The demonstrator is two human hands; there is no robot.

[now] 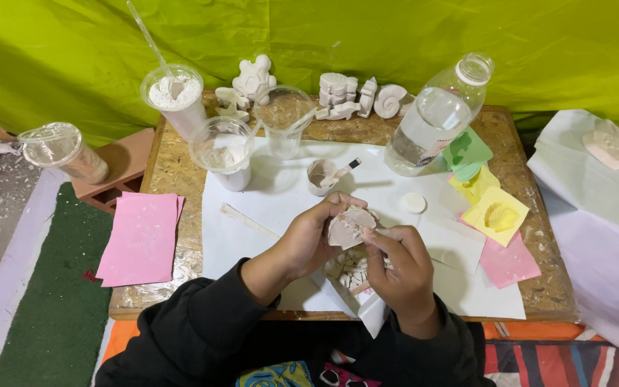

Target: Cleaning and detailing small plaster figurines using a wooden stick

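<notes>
My left hand (309, 240) and my right hand (395, 269) meet over the middle of a low wooden table (173, 172). Together they grip a pale, shell-shaped plaster cast (347, 228) that sits in a thin mould; the fingers of both hands curl around its edges. Beneath the hands, on white paper sheets (281, 193), lie broken plaster bits (351, 272). A small cup with a brush (322, 175) stands just beyond the hands, and a white bottle cap (414, 203) lies to the right.
Clear plastic cups (225, 147) of white powder, a large open water bottle (435, 118), finished plaster figures (345, 94) at the back edge, pink sheets (141, 236) at left, yellow, green and pink moulds (496, 215) at right. A green cloth backdrop hangs behind.
</notes>
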